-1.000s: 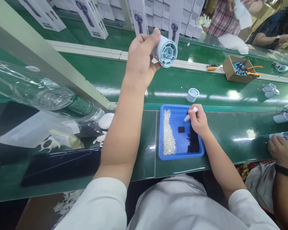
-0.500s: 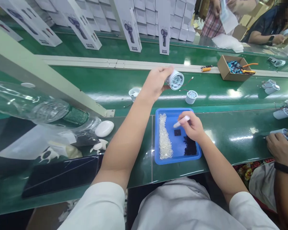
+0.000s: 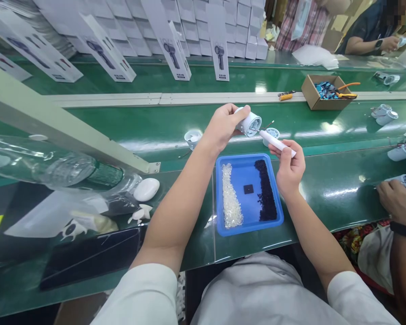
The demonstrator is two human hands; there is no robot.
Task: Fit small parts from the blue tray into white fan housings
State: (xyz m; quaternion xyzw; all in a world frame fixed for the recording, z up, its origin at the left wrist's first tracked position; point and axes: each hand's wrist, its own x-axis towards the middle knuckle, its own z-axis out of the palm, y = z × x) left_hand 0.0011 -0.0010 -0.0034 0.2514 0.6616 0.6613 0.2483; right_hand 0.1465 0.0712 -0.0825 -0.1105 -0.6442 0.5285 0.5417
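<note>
My left hand is closed around a white cylindrical fan housing, its open ribbed end turned to the right. In my right hand is a white pen-shaped screwdriver, gripped between thumb and fingers. Its thin tip points up-left and meets the housing's open end; how deep it reaches is hard to see. A second housing stands behind the screwdriver, partly covered. Below both hands lies a blue tray with small clear pieces, small black pieces and a black square.
Another white housing stands left of my forearm. A cardboard box with blue parts and orange-handled pliers sits by the rail. A slanted metal post and plastic bottle stand left. A co-worker's hand works at right.
My right hand has risen from over the tray, bringing the screwdriver's tip to the housing. My left hand still holds the housing, now slightly lower in view. The black pieces are uncovered.
</note>
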